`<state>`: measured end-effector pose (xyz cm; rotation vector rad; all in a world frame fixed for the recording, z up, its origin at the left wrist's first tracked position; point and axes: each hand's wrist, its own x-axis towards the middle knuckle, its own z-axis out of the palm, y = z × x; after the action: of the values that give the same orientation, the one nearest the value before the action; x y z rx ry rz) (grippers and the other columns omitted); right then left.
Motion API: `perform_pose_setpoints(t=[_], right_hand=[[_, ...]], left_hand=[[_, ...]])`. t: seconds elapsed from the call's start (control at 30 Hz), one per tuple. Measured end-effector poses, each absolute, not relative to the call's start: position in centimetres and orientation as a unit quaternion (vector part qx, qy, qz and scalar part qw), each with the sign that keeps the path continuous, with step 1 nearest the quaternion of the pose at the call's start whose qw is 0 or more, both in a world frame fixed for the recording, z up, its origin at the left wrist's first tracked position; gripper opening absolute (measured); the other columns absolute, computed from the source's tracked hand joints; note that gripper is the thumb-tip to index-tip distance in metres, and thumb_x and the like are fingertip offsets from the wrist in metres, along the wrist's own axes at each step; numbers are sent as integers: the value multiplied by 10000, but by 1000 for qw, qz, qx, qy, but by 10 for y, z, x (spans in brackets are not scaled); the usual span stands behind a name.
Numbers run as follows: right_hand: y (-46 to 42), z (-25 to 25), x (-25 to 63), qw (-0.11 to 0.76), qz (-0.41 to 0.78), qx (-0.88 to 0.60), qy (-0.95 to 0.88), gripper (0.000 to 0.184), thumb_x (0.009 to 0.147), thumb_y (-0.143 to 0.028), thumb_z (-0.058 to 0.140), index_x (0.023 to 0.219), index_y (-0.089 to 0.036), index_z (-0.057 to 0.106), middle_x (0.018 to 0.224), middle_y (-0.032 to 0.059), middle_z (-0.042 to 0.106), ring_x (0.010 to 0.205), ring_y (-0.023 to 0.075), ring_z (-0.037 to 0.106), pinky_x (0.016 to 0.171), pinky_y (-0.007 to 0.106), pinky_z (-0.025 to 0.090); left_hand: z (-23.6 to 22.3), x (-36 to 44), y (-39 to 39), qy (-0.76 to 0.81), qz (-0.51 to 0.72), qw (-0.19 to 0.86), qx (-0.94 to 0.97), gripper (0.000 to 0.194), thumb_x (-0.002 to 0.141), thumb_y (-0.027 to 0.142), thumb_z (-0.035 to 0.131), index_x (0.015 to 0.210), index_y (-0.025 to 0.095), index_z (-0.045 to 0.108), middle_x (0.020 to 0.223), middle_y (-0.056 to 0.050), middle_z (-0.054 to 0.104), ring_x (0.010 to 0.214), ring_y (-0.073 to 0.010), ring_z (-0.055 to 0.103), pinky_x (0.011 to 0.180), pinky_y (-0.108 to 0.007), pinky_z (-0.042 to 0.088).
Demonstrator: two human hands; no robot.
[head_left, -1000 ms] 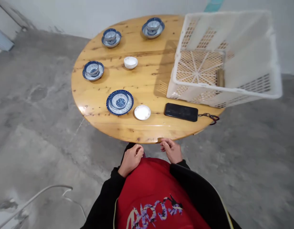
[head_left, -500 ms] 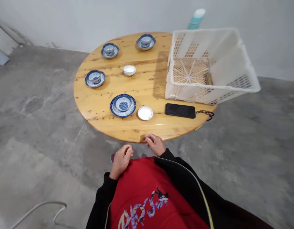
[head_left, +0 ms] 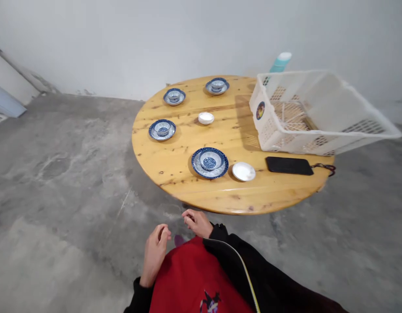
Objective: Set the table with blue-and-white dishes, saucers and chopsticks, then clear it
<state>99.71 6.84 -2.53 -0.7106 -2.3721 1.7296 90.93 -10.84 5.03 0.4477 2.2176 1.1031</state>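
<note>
My left hand point(head_left: 155, 250) hovers in front of my red shirt, its fingers loosely curled with a gap to the thumb and nothing in them. Close by, just off the near edge of the round wooden table point(head_left: 233, 201), my right hand point(head_left: 197, 222) is empty too, fingers bent and apart. Nearest to the hands on the tabletop is a blue-and-white bowl point(head_left: 210, 160) set on a patterned plate point(head_left: 201, 172). Beside it lies a small white dish point(head_left: 243, 171).
Three more bowl-and-plate sets point(head_left: 162, 129) stand along the left and far rim. Stacked small white dishes point(head_left: 206, 118) sit mid-table. At right are a white plastic crate point(head_left: 269, 126) with wooden pieces inside, a black phone point(head_left: 289, 165) with a strap, and a turquoise bottle point(head_left: 279, 64) behind.
The view has swung left and tilted up, so the table appears farther right and lower. My hands have drawn back from the table edge and moved left along it. The dishes stay put.
</note>
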Motion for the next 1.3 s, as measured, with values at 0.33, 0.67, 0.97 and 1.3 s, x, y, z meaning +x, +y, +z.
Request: perform_pose_setpoints(t=[0.33, 0.67, 0.97, 1.3], right_hand=[[58, -18, 934, 58, 511, -287, -808, 199, 873, -162, 509, 905, -199, 701, 734, 7, 716, 612, 148, 644, 604, 234, 446], [102, -11, 839, 47, 493, -345, -797, 190, 878, -162, 562, 962, -194, 730, 873, 36, 764, 797, 176, 678, 704, 249, 429], [153, -11, 786, 98, 530, -453, -710, 209, 882, -148, 547, 986, -192, 722, 862, 34, 754, 770, 176, 666, 703, 255, 439], [208, -7, 742, 245, 511, -532, -629, 217, 880, -181, 506, 998, -188, 688, 913, 62, 765, 800, 187, 704, 755, 277, 515]], left_hand=[[44, 830, -76, 796, 396, 362, 281, 373, 919, 479, 432, 1018, 195, 652, 910, -73, 735, 805, -219, 714, 796, -344, 556], [18, 731, -14, 770, 341, 437, 315, 458, 899, 572, 476, 1033, 181, 673, 897, -78, 732, 803, -230, 713, 803, -356, 577], [28, 658, 63, 744, 280, 476, 377, 424, 916, 558, 497, 1068, 203, 673, 925, -65, 741, 888, -241, 710, 850, -353, 555], [31, 622, 157, 702, 383, 449, 399, 394, 927, 508, 508, 1106, 189, 657, 1076, -101, 724, 980, -232, 697, 845, -335, 557]])
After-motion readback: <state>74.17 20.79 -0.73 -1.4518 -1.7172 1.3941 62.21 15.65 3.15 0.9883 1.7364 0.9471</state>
